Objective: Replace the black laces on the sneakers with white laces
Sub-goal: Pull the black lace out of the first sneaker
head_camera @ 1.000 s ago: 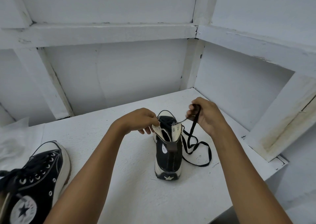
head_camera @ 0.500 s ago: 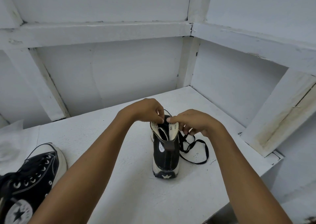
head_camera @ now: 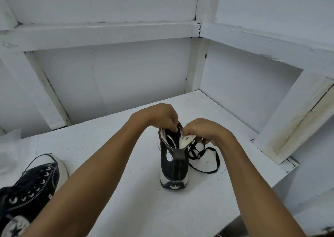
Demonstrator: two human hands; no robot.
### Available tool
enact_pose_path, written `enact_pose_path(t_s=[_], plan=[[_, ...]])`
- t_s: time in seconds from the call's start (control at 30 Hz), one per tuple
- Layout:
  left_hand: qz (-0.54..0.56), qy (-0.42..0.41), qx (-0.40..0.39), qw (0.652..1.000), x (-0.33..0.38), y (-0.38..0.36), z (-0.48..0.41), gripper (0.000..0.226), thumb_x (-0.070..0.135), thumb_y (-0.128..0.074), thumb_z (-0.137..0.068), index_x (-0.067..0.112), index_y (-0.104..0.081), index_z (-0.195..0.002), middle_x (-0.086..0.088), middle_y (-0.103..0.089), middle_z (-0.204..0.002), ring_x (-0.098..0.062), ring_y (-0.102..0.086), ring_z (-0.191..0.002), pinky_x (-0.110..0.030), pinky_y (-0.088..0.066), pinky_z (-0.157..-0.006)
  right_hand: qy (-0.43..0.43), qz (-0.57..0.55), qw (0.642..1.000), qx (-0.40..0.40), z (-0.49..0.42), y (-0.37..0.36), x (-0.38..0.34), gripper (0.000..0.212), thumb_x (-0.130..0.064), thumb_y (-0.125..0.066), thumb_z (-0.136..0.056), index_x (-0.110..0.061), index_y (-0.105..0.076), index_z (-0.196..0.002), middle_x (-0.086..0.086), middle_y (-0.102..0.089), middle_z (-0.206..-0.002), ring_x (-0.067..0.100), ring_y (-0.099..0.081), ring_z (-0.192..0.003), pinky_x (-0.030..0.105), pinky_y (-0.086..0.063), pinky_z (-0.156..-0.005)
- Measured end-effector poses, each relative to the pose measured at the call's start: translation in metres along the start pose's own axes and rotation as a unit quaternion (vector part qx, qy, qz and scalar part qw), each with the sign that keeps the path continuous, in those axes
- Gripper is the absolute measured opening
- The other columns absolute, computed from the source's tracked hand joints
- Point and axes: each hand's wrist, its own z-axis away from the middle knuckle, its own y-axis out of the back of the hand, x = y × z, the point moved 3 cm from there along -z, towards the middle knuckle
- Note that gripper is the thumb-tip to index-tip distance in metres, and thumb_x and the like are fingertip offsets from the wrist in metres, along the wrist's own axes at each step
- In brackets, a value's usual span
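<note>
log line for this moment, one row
step: unlacing | left hand: at shoe collar, grip unclear | right hand: pinches eyelet flap | lace: loops on table right of shoe | second shoe: laced

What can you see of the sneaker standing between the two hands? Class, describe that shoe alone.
The sneaker is a black high-top, seemingly canvas, with a white rubber sole and a star on the heel patch. It stands upright on the table, heel toward the camera, collar spread open showing pale lining. The right hand pinches its right eyelet flap; the left hand curls into the opening, grip unclear. Its loose black lace trails rightward.
</note>
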Motion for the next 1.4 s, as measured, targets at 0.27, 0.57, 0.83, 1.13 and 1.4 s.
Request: enact_pose_path(t_s=[0.27, 0.57, 0.83, 1.13, 1.4], plan=[[-0.009, 0.143, 0.077, 0.987, -0.065, 0.015, 0.022, 0.013, 0.025, -0.068, -0.087, 0.011, -0.070, -0.086, 0.005, -0.059, -0.076, -0.015, -0.053, -0.077, -0.025, -0.037, -0.056, -0.023, -0.055, 0.998, 0.004, -0.004, -0.001, 0.009, 0.019, -0.016, -0.062, -0.080, -0.014, -0.054, -0.062, 0.000, -0.053, -0.061, 0.014, -0.036, -0.053, 0.023, -0.024, -0.045], [0.005, 0.002, 0.041, 0.999, -0.003, 0.010, 0.010, 0.005, 0.028, -0.069, -0.087, 0.027, -0.072, -0.090, 0.019, -0.058, -0.074, -0.003, -0.052, -0.072, -0.021, -0.036, -0.058, 0.004, -0.057, 0.998, 0.028, -0.016, -0.001, 0.003, 0.022, -0.009, -0.064, -0.079, -0.012, -0.049, -0.063, 0.001, -0.042, -0.054, 0.013, -0.031, -0.045, 0.019, -0.020, -0.039], [0.004, -0.009, -0.032, 0.999, 0.011, -0.003, -0.003, 0.011, 0.029, -0.075, -0.082, 0.025, -0.069, -0.074, 0.013, -0.059, -0.063, -0.002, -0.050, -0.057, -0.018, -0.036, -0.052, 0.005, -0.070, 0.997, 0.029, -0.012, 0.001, 0.008, 0.010, -0.008, -0.063, -0.081, -0.008, -0.057, -0.073, 0.000, -0.050, -0.056, 0.013, -0.033, -0.049, 0.022, -0.019, -0.044], [0.580, 0.020, 0.161, 0.798, -0.053, 0.021, 0.022, 0.025, 0.005, -0.047, -0.090, 0.005, -0.064, -0.071, -0.018, -0.074, -0.092, -0.026, -0.071, -0.089, -0.039, -0.056, -0.085, 0.011, -0.075, 0.997, 0.028, -0.011, 0.000, 0.009, 0.016, -0.009, -0.062, -0.085, -0.011, -0.057, -0.070, 0.001, -0.052, -0.060, 0.013, -0.035, -0.051, 0.021, -0.021, -0.046], [0.520, 0.056, 0.148, 0.839, -0.054, 0.007, 0.018, 0.028, 0.017, -0.062, -0.092, 0.012, -0.048, -0.067, -0.004, -0.047, -0.059, -0.014, -0.034, -0.046, -0.025, -0.036, -0.047, 0.010, -0.068, 0.997, 0.031, -0.012, -0.001, 0.008, 0.016, -0.012, -0.063, -0.084, -0.010, -0.058, -0.069, 0.001, -0.053, -0.058, 0.014, -0.037, -0.051, 0.020, -0.021, -0.044]])
